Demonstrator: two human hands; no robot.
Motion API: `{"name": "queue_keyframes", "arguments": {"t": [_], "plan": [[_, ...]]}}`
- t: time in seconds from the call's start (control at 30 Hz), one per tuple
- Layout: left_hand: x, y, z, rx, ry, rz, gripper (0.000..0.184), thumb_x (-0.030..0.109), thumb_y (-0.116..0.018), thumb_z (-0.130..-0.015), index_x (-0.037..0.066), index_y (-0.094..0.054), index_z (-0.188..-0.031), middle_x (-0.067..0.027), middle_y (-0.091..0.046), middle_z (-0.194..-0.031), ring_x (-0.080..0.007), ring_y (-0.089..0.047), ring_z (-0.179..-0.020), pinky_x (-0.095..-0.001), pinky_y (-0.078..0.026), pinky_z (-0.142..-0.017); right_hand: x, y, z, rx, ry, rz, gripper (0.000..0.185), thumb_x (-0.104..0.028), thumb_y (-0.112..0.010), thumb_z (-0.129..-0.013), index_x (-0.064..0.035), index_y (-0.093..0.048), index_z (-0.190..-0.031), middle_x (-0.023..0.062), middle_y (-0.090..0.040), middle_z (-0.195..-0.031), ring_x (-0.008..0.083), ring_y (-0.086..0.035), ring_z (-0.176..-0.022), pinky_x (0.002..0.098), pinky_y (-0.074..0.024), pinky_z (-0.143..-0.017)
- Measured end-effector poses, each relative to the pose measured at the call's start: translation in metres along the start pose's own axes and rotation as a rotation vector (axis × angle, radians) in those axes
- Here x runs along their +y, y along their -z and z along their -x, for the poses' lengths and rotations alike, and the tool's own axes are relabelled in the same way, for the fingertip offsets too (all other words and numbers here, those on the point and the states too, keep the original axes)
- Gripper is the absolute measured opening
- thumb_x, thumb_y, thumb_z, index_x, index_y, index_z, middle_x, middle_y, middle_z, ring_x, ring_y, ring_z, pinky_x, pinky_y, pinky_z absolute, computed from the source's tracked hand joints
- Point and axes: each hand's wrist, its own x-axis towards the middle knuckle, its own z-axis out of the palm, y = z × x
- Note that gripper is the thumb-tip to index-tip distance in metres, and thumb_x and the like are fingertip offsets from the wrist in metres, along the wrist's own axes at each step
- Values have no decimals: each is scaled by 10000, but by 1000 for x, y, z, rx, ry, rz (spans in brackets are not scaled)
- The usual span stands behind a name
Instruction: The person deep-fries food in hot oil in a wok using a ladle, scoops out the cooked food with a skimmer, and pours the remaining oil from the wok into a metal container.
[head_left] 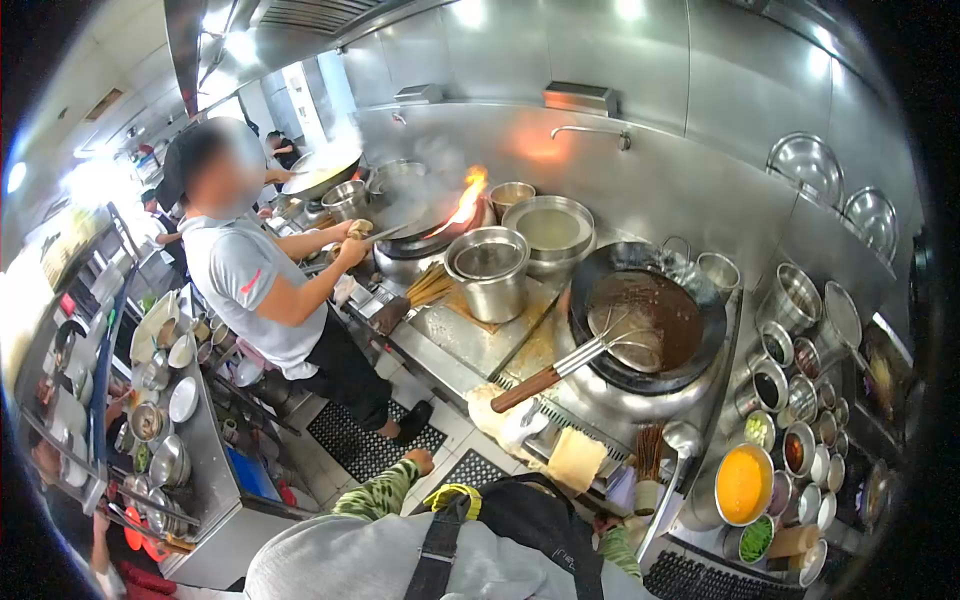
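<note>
My left hand (420, 461), below a green patterned sleeve, hangs over the floor in front of the stove; it looks curled, with nothing visible in it. My right hand (606, 524) is mostly hidden by my body and sleeve, close to the counter's front edge, so its fingers cannot be made out. Ahead of me a wok (700, 345) holds dark brown liquid. A wire strainer with a wooden handle (541, 388) rests across its rim. Near my right hand are a metal ladle (683, 438), a bamboo brush (648, 455) and a folded beige cloth (577, 459).
On the left, a co-worker (255, 265) works at a wok with a tall flame (470, 195). Metal pots (490, 290) stand between the burners. At right are an orange liquid container (744, 484), chopped greens (756, 540) and several seasoning bowls. A white towel (510, 417) lies at the stove edge.
</note>
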Motion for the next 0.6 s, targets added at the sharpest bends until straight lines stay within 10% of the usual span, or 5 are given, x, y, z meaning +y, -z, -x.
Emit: {"name": "queue_keyframes", "arguments": {"t": [0.27, 0.37, 0.43, 0.53, 0.6], "plan": [[-20, -16, -15, 147, -106, -156, 351, 242, -445, -860, 45, -692, -1012, -173, -681, -1042, -323, -655, -948, -441, -526, -837, -48, 25, -15, 32, 39, -4, 258, -235, -543, -857, -13, -673, -859, 194, -653, -771, 346, -621, -684, 455, -503, -613], [-20, 1, -21, 183, 69, 906, 262, 179, -467, -871, 57, -698, -897, -140, -692, -817, -258, -673, -706, -392, -550, -614, -52, 26, -11, 13, 49, 41, 261, -241, -544, -849, -18, -679, -851, 195, -654, -771, 350, -623, -684, 457, -504, -617], [-68, 23, -93, -49, -318, 1158, 207, 134, -499, -876, 82, -669, -771, -87, -633, -635, -195, -600, -508, -322, -478, -435, -43, 23, -2, -14, 54, 83, 263, -244, -544, -844, -21, -683, -846, 196, -655, -770, 352, -624, -684, 459, -505, -620], [7, 110, -36, 531, -255, 1613, 156, 143, -508, -916, 84, -640, -856, -96, -646, -683, -218, -605, -517, -316, -456, -412, -23, 16, 14, -90, 69, 174, 266, -250, -546, -837, -26, -688, -838, 198, -656, -770, 356, -626, -685, 462, -505, -623], [26, 169, -26, 457, -321, 1731, 303, 347, -492, -951, 77, -577, -1060, -120, -673, -888, -249, -650, -727, -379, -516, -583, -14, 10, 24, -155, 90, 235, 268, -254, -546, -832, -29, -692, -832, 199, -657, -770, 358, -627, -685, 463, -506, -626]]}}
